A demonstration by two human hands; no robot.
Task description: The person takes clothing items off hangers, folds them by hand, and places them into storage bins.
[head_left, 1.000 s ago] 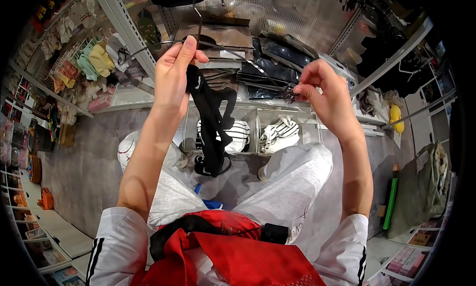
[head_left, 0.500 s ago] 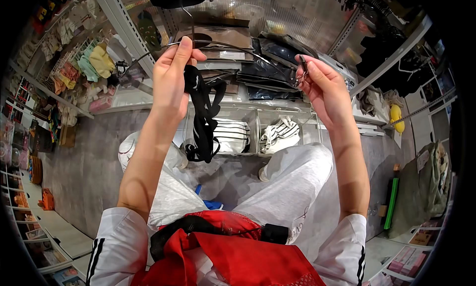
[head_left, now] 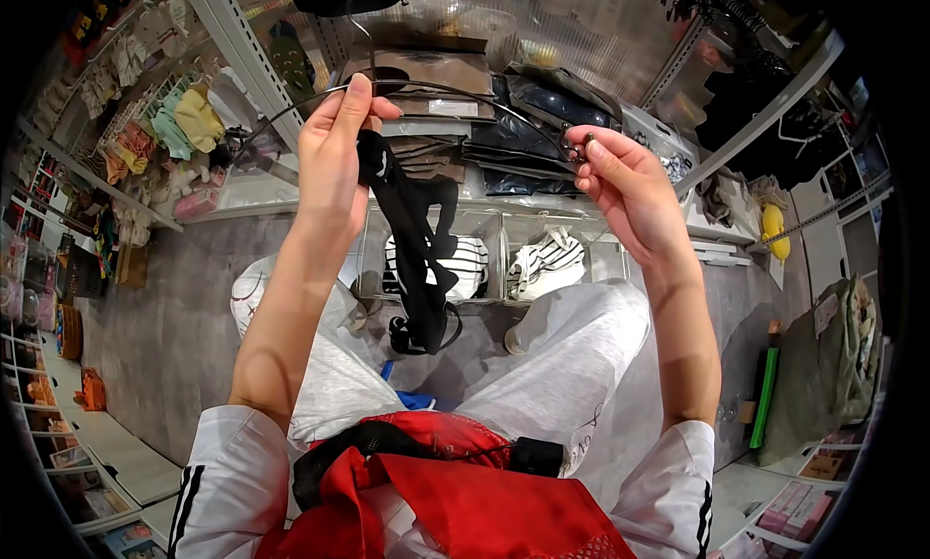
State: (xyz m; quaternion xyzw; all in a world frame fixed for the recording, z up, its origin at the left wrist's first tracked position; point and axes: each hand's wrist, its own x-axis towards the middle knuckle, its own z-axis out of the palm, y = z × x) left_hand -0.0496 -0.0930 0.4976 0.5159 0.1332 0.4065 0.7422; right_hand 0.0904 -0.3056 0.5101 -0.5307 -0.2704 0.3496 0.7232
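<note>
My left hand [head_left: 331, 167] is closed around the middle of a dark metal wire hanger [head_left: 484, 98], its thumb pointing up beside the hook. From the same hand hangs a bundle of black straps [head_left: 415, 249], long and tangled, reaching down past the bins; what kind of article it is I cannot make out. At the hanger's right end, the fingertips of my right hand [head_left: 632, 186] pinch a small dark clip [head_left: 578, 152]. Nothing is visibly held in that clip. The hanger's left arm extends out past my left wrist.
Ahead, packaged dark garments [head_left: 538, 123] lie stacked on a shelf. Clear bins below hold striped white cloth [head_left: 547, 262]. Metal shelf posts [head_left: 247, 46] stand on both sides. Small clothes [head_left: 194, 121] hang at the left; a grey-green bag [head_left: 823, 365] sits at the right.
The black straps have swung right and hang lower, more stretched out. My right hand has shifted slightly left and down, with its fingers closer around the clip. The hanger has tilted slightly.
</note>
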